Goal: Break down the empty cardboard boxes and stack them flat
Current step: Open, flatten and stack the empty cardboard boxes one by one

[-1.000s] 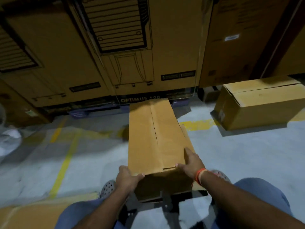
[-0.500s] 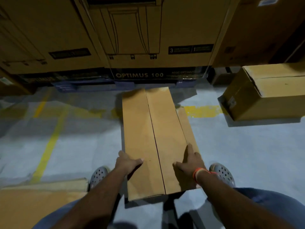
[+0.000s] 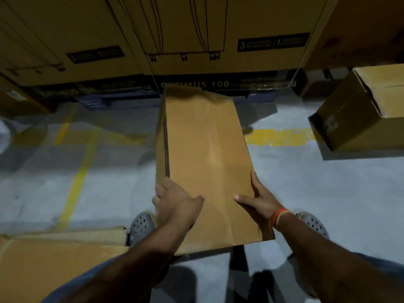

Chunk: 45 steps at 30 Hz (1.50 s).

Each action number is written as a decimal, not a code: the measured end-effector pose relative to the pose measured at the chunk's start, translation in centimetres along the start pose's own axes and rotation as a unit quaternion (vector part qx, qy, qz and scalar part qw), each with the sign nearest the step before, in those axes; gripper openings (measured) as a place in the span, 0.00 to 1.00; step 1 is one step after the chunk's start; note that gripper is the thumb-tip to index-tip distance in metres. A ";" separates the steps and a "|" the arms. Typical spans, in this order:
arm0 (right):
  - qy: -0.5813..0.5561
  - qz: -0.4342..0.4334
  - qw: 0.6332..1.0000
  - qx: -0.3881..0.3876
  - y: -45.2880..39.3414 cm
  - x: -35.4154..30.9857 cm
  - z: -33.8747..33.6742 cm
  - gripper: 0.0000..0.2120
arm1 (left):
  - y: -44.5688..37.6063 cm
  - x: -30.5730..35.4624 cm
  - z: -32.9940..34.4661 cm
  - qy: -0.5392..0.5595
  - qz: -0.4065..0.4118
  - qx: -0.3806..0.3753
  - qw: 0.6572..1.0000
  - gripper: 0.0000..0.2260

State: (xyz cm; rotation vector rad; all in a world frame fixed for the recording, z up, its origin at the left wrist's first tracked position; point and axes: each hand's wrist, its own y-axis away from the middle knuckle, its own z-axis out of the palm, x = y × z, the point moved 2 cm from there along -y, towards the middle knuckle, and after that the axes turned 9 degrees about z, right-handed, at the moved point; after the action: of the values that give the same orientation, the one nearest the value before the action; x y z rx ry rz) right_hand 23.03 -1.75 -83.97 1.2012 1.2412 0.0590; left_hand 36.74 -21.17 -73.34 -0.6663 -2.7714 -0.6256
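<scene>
Beyond the hands, large printed cartons [image 3: 218,36] are being seen closer than half a second ago. The long cardboard box [image 3: 207,162], earlier showing a centre seam, is now being shown as a plain creased face with a thin side edge, raised between the hands above the floor [image 3: 328,193]. It is being gripped at its near end: left hand [image 3: 175,204] curled round the left edge, right hand [image 3: 258,200] clasping the right.

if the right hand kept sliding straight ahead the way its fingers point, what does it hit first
Probably nothing soon. The right hand points up along the right edge of the flattened box; beyond lies bare floor, then the big printed carton at the back, though depth is unclear.
</scene>
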 end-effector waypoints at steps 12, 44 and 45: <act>0.047 0.017 0.986 0.159 1.8 -1.6 0.9 0.34 | 0.9 0.7 6.4 -0.027 0.376 -0.136 0.916 0.27; 0.386 -0.131 0.856 0.318 3.0 -1.9 -1.5 0.26 | -0.5 -0.5 6.4 -0.048 0.296 -0.118 0.947 0.37; 0.437 -0.188 0.837 0.270 3.3 -2.3 -0.1 0.26 | -0.7 -0.4 6.3 -0.058 0.299 -0.124 0.945 0.37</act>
State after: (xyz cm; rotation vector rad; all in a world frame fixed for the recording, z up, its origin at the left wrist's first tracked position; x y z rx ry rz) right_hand 23.78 -1.68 -80.02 1.4328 2.4127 -0.0470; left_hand 36.06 -19.05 -79.31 -1.5571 -2.3960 -0.8095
